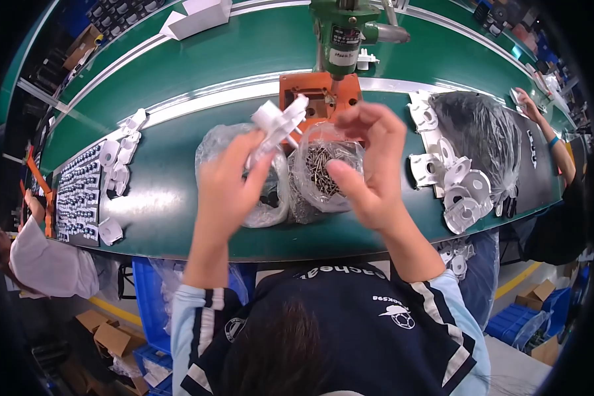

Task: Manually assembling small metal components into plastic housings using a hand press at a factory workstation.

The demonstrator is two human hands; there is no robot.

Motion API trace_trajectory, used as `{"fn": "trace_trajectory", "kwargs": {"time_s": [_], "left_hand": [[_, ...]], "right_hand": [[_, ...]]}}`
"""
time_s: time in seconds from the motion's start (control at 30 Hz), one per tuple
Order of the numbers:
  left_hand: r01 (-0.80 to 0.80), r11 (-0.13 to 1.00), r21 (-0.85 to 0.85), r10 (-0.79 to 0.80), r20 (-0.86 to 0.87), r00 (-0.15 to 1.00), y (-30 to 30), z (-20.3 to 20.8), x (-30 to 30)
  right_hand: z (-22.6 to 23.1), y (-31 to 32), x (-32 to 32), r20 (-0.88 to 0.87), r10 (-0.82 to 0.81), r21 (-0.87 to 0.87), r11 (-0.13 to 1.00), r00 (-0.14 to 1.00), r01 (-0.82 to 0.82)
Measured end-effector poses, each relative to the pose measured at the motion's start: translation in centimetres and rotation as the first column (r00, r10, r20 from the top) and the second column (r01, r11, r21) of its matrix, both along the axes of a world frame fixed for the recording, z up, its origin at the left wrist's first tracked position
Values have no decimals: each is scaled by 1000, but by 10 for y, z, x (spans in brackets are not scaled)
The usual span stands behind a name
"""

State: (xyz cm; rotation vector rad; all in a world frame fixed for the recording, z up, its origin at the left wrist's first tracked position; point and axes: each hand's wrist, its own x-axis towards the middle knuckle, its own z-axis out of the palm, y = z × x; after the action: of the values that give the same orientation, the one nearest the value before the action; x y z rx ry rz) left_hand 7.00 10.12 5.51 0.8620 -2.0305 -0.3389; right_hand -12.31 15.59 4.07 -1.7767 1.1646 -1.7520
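Left hand [230, 188] grasps the white part [282, 123], slanting far-right; right hand [381, 178] (fingers parted) is nearer the bagged screws [319, 170], at their right

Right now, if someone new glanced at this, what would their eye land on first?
Probably the hands at the centre: the left hand grips a white plastic part, and the right hand is open beside a clear bag of metal screws. Just beyond them, a green machine stands over an orange fixture. On the bench's right lie more white parts.
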Motion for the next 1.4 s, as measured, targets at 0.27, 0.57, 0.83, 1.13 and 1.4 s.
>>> {"fn": "trace_trajectory", "kwargs": {"time_s": [0.27,0.57,0.83,1.13,1.4], "left_hand": [[227,799,-557,53,441,896,-102,-54,-57],[308,931,-195,-176,500,848,-105,-63,-59],[342,887,-310,-142,521,842,-103,-52,-48],[-69,933,354,-220,711,668,-43,-53,42],[-135,884,448,-304,769,562,-61,-79,37]], "right_hand": [[-19,18,5,-483,103,173,985,870,-20],[-26,15,2,-491,82,159,987,867,-3],[2,7,1,-679,180,309,950,712,54],[6,6,-7,-711,256,328,945,655,-13],[-1,-12,-8,-654,291,370,928,698,-40]]}}
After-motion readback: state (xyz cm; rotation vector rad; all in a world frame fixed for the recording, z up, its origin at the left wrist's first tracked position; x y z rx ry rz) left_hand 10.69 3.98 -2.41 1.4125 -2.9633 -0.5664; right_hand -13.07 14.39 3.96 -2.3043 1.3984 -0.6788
